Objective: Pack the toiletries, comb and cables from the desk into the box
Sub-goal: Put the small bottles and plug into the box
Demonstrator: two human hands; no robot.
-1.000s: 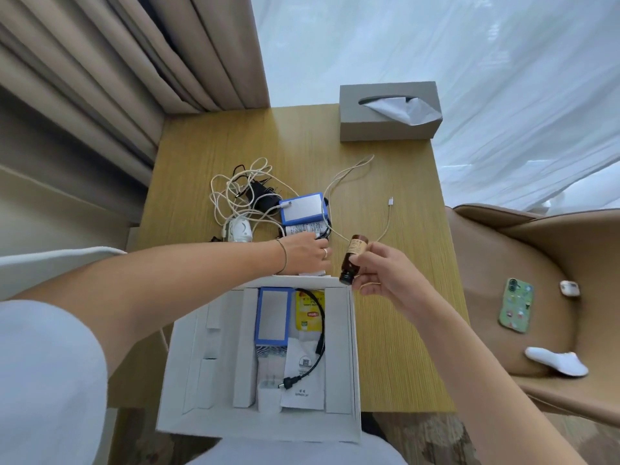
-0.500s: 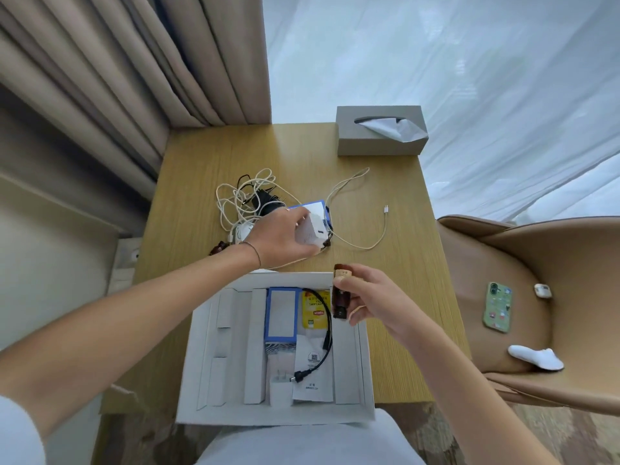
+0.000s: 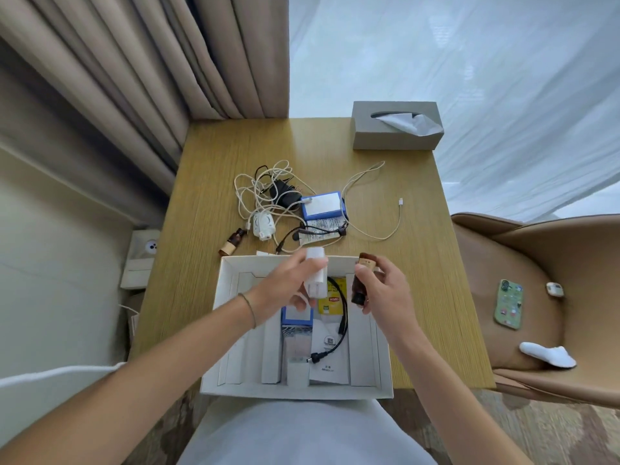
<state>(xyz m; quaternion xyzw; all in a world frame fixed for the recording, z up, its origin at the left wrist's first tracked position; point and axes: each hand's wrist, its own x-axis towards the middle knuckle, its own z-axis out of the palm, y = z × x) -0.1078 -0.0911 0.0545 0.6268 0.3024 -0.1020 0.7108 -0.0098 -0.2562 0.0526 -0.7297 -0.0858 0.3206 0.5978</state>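
The open white box (image 3: pixel 214 360) sits at the desk's near edge with a blue pack, a yellow sachet (image 3: pixel 330 302) and a black cable (image 3: pixel 339 333) inside. My left hand (image 3: pixel 288 286) holds a white tube (image 3: pixel 315 276) above the box. My right hand (image 3: pixel 382 290) holds a small brown bottle (image 3: pixel 360 280) over the box's right side. On the desk behind lie tangled white cables (image 3: pixel 261 193), a black adapter (image 3: pixel 285 194), a blue-edged pack (image 3: pixel 322 205), a white charger (image 3: pixel 263 224) and another brown bottle (image 3: pixel 231 242).
A grey tissue box (image 3: pixel 396 130) stands at the desk's far right corner. Curtains hang behind and to the left. A tan armchair (image 3: pixel 553 260) to the right carries a green phone (image 3: pixel 508 303), a white earbud case and a white sock.
My left hand lifted the white tube off the desk and brought it back over the box. My right hand moved the brown bottle from the desk edge to above the box.
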